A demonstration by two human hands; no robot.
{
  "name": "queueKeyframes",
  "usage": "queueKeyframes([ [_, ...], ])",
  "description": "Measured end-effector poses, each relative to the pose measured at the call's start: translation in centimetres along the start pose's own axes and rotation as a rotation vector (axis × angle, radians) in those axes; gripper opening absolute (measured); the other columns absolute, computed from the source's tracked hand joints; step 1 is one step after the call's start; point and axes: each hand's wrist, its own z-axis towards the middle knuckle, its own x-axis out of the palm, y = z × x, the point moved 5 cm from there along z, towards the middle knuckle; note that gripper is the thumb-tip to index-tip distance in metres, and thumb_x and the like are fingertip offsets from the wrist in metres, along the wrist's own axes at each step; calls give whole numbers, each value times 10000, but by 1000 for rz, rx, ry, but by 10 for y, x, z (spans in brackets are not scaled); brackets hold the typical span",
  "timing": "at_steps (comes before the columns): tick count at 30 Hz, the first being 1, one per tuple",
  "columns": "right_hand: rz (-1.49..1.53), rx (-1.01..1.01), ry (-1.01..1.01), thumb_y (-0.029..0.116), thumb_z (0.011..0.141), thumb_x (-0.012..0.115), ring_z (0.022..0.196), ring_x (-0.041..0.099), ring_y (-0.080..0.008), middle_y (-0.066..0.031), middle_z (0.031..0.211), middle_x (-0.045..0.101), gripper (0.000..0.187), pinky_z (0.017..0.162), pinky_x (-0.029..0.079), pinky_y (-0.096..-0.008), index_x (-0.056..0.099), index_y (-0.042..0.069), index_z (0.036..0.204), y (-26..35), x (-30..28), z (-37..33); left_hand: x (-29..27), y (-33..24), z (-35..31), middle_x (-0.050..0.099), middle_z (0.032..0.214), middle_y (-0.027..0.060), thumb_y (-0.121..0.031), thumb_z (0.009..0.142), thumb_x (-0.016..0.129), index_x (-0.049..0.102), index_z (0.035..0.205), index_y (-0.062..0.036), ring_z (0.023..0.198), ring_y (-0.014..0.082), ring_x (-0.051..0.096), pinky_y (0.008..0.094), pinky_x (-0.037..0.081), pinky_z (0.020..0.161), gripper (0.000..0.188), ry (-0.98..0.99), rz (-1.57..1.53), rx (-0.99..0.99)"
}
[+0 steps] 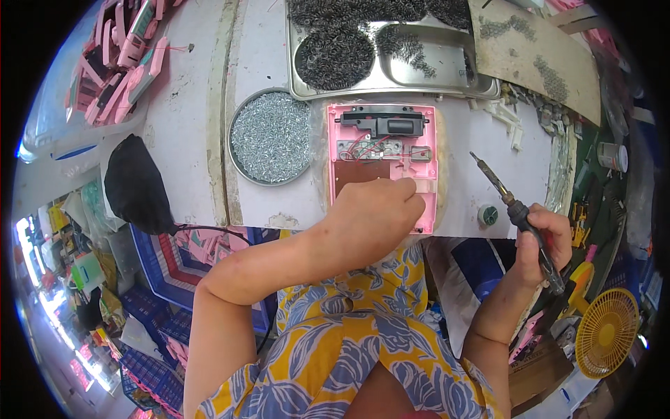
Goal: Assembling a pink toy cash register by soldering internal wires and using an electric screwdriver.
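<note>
A pink plastic housing [430,167] lies open at the table's front edge. Inside it are a black mechanism [398,126], a metal strip with thin red wires [370,149] and a brown board [356,171]. My left hand [377,213] reaches across the housing's lower part, its fingers pinched together; whatever they hold is hidden. To the right, my right hand [541,244] grips the black handle of a soldering iron [520,213]. Its metal tip points up and left, apart from the housing. A small round green-topped spool [488,215] stands between the iron and the housing.
Left of the housing sits a round tray of small screws [271,136]. Behind it, a steel tray [447,87] holds many dark springs. Pink casings [122,63] pile up at the far left, above a black cloth-like bundle [136,185]. A yellow fan [607,334] stands lower right.
</note>
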Motion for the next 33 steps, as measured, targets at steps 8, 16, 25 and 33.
queueKeyframes([
  [8, 29, 12, -63, 138, 866, 709, 621, 432, -84, -38, 748, 524, 281, 579, 305, -224, 578, -43, 1036, -10, -8, -12, -9, 20, 4, 591, 785, 42, -37, 860, 707, 639, 918, -54, 620, 145, 580, 291, 457, 550, 91, -98, -522, -135],
  [16, 39, 32, -30, 138, 868, 710, 647, 435, -86, -35, 758, 529, 268, 614, 313, -227, 585, -32, 1033, -7, 4, -6, -10, 24, 2, 614, 799, 71, -34, 888, 696, 652, 938, -17, 684, 177, 595, 302, 472, 615, 69, -88, -584, -146],
  [25, -68, 49, 69, 130, 770, 754, 585, 473, -104, -64, 729, 575, 250, 541, 337, -237, 636, -18, 934, 7, 5, -18, -9, 17, 5, 573, 1028, 104, -44, 854, 691, 652, 908, -33, 870, 307, 633, 383, 530, 748, 67, -61, -299, -97],
  [33, -63, 47, 321, 130, 736, 763, 466, 455, -144, -34, 601, 529, 224, 465, 322, -282, 654, 19, 897, 9, 30, -10, -10, 15, 11, 570, 1052, 112, -53, 842, 689, 627, 912, -34, 882, 333, 643, 415, 534, 742, 95, 40, -210, -48],
])
